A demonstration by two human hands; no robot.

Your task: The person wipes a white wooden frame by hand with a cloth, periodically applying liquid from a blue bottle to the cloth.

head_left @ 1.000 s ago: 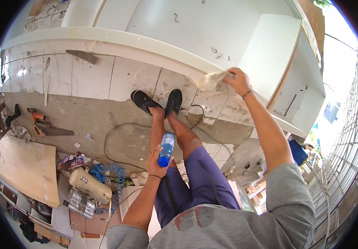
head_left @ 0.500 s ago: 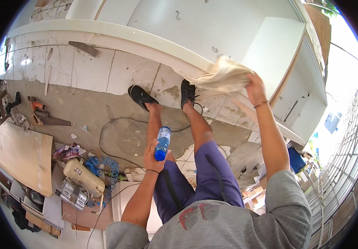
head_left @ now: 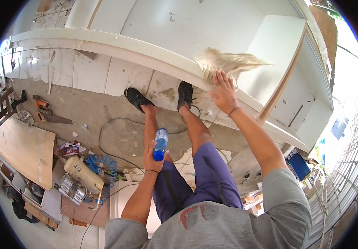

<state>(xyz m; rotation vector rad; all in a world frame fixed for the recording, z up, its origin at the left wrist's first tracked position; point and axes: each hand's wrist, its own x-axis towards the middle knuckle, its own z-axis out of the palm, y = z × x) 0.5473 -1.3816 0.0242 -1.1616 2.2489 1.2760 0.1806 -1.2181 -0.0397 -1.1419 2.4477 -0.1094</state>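
White cabinet, one, open-fronted, lying across the top of my feed; its long front ledge runs past both shoes.
Tan board, one, at lower left.
Compressor, one, cream tank, just beside the board.
Pale cloth, one, blurred, fanned out above the cabinet's ledge. Half a second ago it trailed left of the right hand; now it spreads beyond the fingertips, its loose end to the right. I judge it less firmly controlled for the work.
Right hand: fingers extended, thumb apart, overlapping the cloth's lower edge; whether they pinch it, I cannot tell.
Left hand: wrapped around the bottle, little changed.
Bottle, one, clear, blue-capped, tilted, cap toward the wearer.
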